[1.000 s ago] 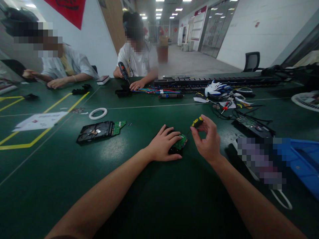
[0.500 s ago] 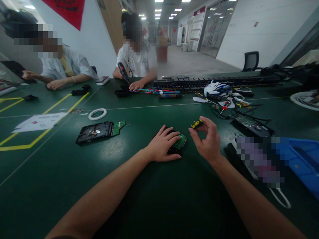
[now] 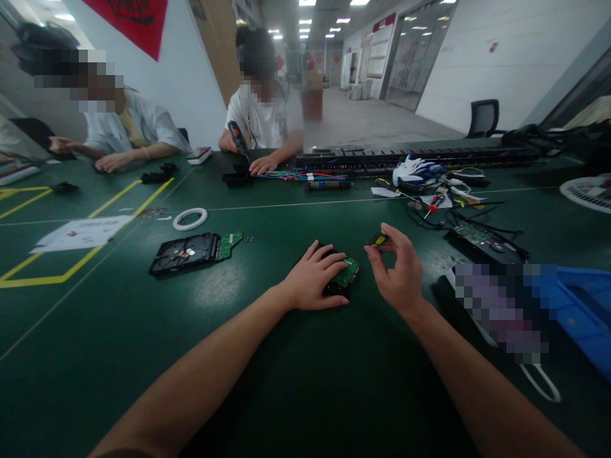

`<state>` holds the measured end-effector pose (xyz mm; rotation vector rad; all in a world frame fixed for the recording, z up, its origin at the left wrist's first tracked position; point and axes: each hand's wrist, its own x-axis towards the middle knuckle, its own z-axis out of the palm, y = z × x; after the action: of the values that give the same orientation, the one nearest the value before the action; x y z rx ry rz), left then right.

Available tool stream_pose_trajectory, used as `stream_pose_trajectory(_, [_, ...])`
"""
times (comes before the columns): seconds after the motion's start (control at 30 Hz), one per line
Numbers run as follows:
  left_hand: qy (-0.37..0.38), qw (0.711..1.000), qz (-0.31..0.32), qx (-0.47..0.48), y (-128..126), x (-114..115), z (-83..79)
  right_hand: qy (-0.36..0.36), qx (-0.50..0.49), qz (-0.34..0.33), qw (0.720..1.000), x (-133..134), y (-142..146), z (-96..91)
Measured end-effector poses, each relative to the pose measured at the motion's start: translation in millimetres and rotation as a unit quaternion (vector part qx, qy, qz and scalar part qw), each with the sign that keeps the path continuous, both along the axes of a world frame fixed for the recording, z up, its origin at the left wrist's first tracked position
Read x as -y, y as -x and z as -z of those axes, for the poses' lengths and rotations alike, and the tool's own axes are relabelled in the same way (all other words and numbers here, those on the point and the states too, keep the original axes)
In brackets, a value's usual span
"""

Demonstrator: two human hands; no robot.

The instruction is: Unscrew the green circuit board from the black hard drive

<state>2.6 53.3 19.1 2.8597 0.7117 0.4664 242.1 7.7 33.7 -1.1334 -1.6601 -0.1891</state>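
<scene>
- Green surface (image 3: 296, 388): carries all items; covered drive (image 3: 345, 275) lies near its middle and serves as reference for positions.
- Co-worker (image 3: 281, 124): across the surface, beyond the covered drive and to its left. Second co-worker (image 3: 160, 133): farther left again.
- Long black rack (image 3: 429, 156): beyond the covered drive, extending to its right.
- Blue tray (image 3: 580, 296): well right of the covered drive, cut off by the view edge.
- Left hand (image 3: 310, 283): on top of the covered drive, fingers spread wide and laid across it, thumb out along the near side; much of the casing hidden.
- Right hand (image 3: 401, 267): just right of the covered drive, apart from it; fingers and thumb closed in a pinch on the screwdriver (image 3: 379, 241).
- Open drive (image 3: 186, 253): well left of the covered drive, green board end towards it.
- Cabled drive (image 3: 489, 240): well right of the covered drive, slightly beyond.
- White ring (image 3: 176, 219): left of and beyond the covered drive.
- Screwdriver: yellow-and-black handle right of and slightly beyond the covered drive; shaft too faint to trace.
</scene>
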Motion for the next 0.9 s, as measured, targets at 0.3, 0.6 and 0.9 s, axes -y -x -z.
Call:
stream_pose_trajectory(0.3, [0.001,1.0,0.0,0.0,-0.6,0.1,-0.1,0.004,-0.032,-0.036,0.999,-3.7,2.1,3.9])
stream_pose_trajectory(0.6, [-0.004,1.0,0.001,-0.004,0.3,-0.3,-0.5,-0.051,0.002,0.013,0.999,-6.1,0.1,-1.1])
stream_pose_trajectory(0.9, [0.0,1.0,0.004,-0.003,0.4,-1.1,0.3,-0.067,-0.007,0.034,0.997,-6.5,1.3,-2.8])
